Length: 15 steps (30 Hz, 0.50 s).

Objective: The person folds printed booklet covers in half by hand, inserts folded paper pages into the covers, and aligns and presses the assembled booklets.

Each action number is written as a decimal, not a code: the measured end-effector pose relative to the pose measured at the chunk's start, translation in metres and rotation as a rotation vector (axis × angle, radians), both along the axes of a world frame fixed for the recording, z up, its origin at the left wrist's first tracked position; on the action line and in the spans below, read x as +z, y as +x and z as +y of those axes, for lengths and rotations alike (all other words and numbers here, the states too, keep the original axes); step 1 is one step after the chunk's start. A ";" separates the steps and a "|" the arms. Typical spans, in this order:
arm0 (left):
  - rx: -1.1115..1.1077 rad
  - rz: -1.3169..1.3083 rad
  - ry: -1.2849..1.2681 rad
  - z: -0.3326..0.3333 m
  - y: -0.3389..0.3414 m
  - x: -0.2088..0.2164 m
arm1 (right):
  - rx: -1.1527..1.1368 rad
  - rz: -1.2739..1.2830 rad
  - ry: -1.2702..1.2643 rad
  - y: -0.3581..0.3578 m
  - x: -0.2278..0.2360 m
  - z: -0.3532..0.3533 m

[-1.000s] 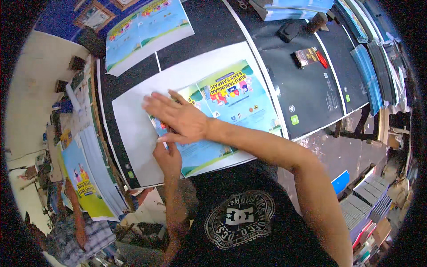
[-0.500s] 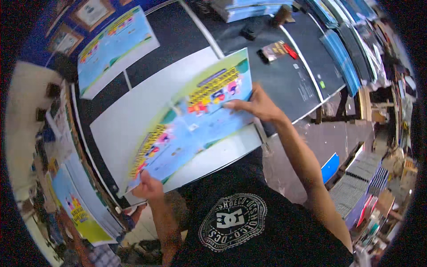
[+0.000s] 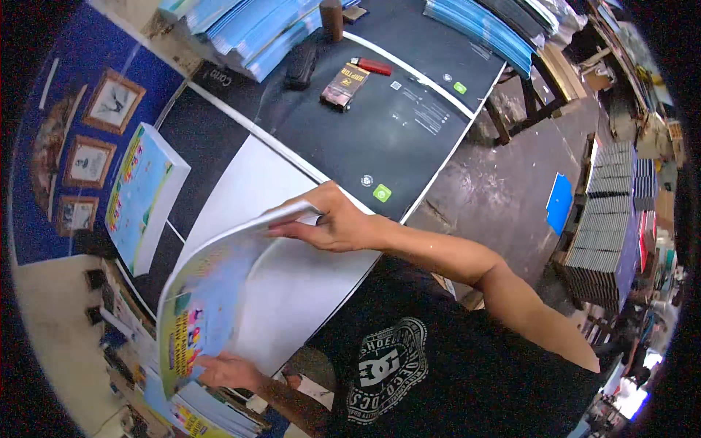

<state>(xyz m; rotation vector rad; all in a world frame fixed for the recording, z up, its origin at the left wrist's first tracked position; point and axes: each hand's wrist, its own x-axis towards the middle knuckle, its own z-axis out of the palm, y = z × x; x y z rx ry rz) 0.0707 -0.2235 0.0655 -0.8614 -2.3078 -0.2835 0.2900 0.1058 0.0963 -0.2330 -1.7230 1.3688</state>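
A glossy printed sheet [image 3: 219,303] in blue, yellow and green, with small cartoon figures, is bent into a curve between my two hands. My right hand [image 3: 332,219] pinches its upper edge, thumb below and fingers over the top. Lower down, my left hand [image 3: 226,370] grips the near end, with the thumb on the printed face. Beneath it, white paper [image 3: 292,292] lies flat on the black-topped table. I cannot tell whether one sheet or several are in my hands.
A thick stack of printed sheets [image 3: 150,197] stands at the table's left. Blue sheets [image 3: 255,36] are piled at the back. A small box [image 3: 345,86], a red lighter [image 3: 371,67] and a dark cylinder [image 3: 331,20] lie nearby. Bundled stacks [image 3: 610,219] stand at right.
The printed sheet has gone from nearly flat to strongly curved and has swung left. Both hands still hold it. My view has turned, shifting the table and stacks across the picture.
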 end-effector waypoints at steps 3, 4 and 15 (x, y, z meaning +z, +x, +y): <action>-0.117 -0.371 0.507 0.002 -0.019 -0.038 | 0.138 -0.158 -0.116 0.003 -0.022 -0.001; -0.090 -0.422 0.522 0.021 -0.002 -0.026 | 0.110 -0.138 -0.138 0.002 -0.033 -0.004; -0.009 -0.293 0.434 0.025 0.016 -0.037 | 0.131 -0.172 -0.098 0.009 -0.042 -0.003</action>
